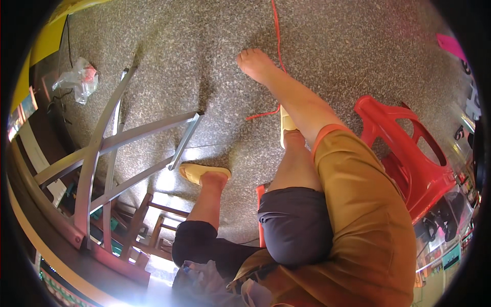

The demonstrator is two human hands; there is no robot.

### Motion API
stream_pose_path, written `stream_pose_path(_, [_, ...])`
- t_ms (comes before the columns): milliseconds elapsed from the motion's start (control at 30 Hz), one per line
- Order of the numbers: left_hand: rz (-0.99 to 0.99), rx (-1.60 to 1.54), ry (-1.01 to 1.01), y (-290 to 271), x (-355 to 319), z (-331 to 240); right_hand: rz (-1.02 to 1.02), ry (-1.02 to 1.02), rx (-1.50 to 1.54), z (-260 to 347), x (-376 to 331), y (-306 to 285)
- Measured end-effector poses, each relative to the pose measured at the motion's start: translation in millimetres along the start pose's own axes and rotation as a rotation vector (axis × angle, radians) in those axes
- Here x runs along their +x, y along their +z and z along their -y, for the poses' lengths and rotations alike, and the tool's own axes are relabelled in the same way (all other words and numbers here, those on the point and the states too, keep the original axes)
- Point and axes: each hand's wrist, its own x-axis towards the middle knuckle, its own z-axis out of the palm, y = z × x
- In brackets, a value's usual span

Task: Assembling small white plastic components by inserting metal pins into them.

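My right hand (255,65) reaches out over the speckled floor, at the end of a bare forearm and a brown-yellow sleeve with an orange cuff. Its fingers look curled in; whether they hold anything is hidden. A thin red cord (277,30) runs along the floor beside that hand and passes behind the forearm. Its bent lower end shows near my yellow slipper (287,122). No left hand shows. Crumpled greyish cloth (197,279) lies at the lower edge by my lap.
A red plastic stool (417,179) lies tilted on the right. Crossed metal legs (110,143) of a table stand on the left, with a wooden stool (135,227) below them. A clear plastic bag (81,82) rests at the far left. My other yellow slipper (197,173) is near the metal legs.
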Motion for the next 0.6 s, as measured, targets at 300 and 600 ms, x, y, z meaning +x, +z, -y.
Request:
stream_pose_path(300, [-0.162,-0.073,0.007,50,47,5,-0.038,0.045,-0.067,-1,-11,6])
stream_pose_path(600, [-0.171,-0.048,0.037,35,39,-5,0.151,0.048,0.089,-2,-7,16])
